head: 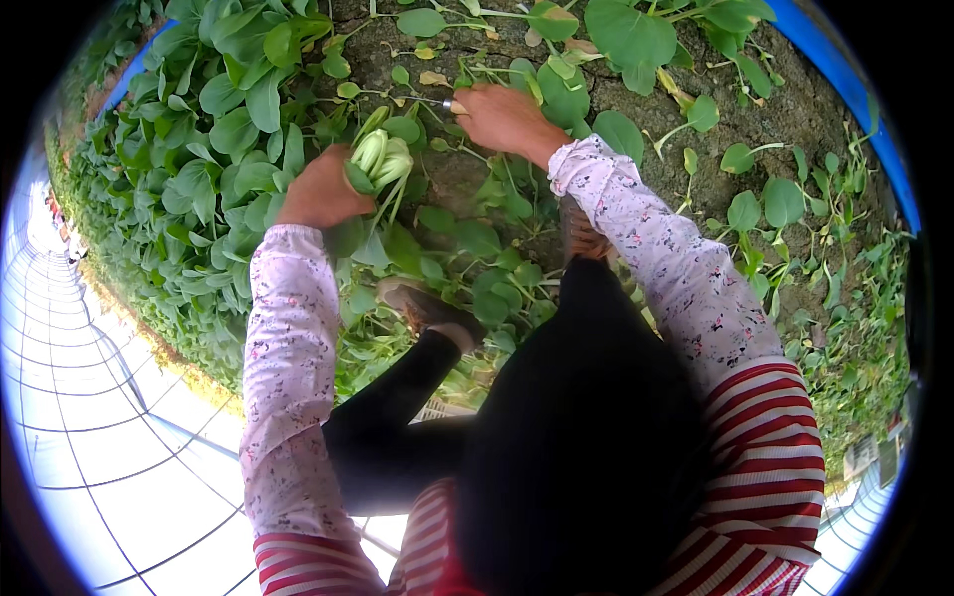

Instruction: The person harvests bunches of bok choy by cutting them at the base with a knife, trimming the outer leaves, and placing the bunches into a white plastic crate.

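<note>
My left hand (326,190) is closed around a bunch of leafy greens (382,158), its pale stem ends turned up and toward the right. Some of its leaves hang below the hand. Up and to the right, my right hand (501,119) grips the light handle of a knife (428,100). The thin blade points left, over the soil and clear of the bunch. Standing leafy green plants (238,134) fill the bed just left of my left hand.
Bare soil (477,179) with loose leaves lies under both hands. My shoes (425,309) rest among low greens. More fallen leaves (782,201) are scattered at the right. A blue strip (842,82) edges the plot at the upper right, and a greenhouse-like frame (97,417) stands at the lower left.
</note>
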`<state>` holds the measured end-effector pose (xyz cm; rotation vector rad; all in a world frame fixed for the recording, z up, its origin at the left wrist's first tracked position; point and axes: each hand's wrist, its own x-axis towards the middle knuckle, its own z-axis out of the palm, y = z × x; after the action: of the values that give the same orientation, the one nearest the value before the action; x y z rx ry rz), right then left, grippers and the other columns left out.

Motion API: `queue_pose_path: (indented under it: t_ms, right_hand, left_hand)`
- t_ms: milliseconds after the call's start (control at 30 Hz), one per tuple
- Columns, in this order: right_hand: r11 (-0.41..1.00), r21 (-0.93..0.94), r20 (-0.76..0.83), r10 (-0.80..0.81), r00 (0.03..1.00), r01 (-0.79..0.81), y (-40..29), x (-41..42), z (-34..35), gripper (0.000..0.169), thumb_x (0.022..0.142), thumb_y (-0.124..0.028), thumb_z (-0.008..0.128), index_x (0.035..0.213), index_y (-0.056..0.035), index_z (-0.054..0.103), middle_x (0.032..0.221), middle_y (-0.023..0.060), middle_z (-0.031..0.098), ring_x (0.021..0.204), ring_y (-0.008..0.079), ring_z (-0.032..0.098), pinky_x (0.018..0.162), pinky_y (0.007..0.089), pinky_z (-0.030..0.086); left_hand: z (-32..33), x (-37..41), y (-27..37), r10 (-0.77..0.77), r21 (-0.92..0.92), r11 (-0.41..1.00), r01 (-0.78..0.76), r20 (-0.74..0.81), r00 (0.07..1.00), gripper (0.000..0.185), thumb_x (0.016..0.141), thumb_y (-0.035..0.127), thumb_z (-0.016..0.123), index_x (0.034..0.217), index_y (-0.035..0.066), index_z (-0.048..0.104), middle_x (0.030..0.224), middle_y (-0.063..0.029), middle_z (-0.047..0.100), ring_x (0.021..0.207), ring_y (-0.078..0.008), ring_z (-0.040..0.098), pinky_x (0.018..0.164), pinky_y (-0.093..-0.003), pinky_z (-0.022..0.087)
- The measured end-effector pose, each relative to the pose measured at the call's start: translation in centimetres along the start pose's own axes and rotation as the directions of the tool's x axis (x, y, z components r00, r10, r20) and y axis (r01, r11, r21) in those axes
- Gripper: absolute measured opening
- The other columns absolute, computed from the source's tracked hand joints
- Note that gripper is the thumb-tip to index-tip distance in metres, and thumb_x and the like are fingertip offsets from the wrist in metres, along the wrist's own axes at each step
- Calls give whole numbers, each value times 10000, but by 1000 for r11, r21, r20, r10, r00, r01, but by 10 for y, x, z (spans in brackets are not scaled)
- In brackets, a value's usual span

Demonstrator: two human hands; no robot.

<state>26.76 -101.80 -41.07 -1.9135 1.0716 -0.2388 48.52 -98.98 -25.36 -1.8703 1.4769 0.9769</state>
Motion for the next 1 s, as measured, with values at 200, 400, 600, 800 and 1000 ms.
queue_pose_path:
  t_ms: [200,400,600,800,1000]
  right_hand:
    - [438,892,123,4,992,-112,-37,-12,-43,281,790,-120,715,1052,-46,642,671,-18,537,504,56,445,461,223,353]
    - [30,973,230,-254,939,-230,-107,-39,-63,301,814,-50,678,1099,8,603,708,-21,524,506,30,405,433,193,311]
    - [187,953,296,-413,861,-238,-168,-59,-91,321,818,-97,692,1110,-10,591,699,-39,512,497,33,396,435,184,297]
    - [691,706,116,-330,937,156,-251,-79,-175,184,810,-176,715,900,-46,620,654,-36,528,466,34,403,403,200,282]
    - [575,776,230,-640,733,259,-369,-112,-173,231,808,-205,732,885,-46,584,610,-29,522,499,50,475,433,205,345]
  left_hand:
    - [-14,-82,11,180,-671,732,-121,19,984,764,653,56,715,1349,-15,408,1119,-92,603,1019,-162,576,908,-305,448]
    - [-7,-169,24,217,-835,535,-130,-13,976,821,660,14,723,1393,-26,355,1165,-59,577,1036,-142,555,917,-301,440]
    - [19,-237,2,224,-871,380,-311,-239,945,702,676,46,715,1319,-17,439,1164,-57,579,1053,-145,548,930,-310,431]
    - [29,-276,-23,186,-739,1,-674,-662,726,647,705,117,729,1288,-13,479,1170,-87,597,1056,-205,582,939,-352,452]
    - [48,-329,-38,-196,-442,-393,-807,-817,543,471,775,59,675,1214,-22,525,1126,-130,605,979,-240,615,861,-377,504]
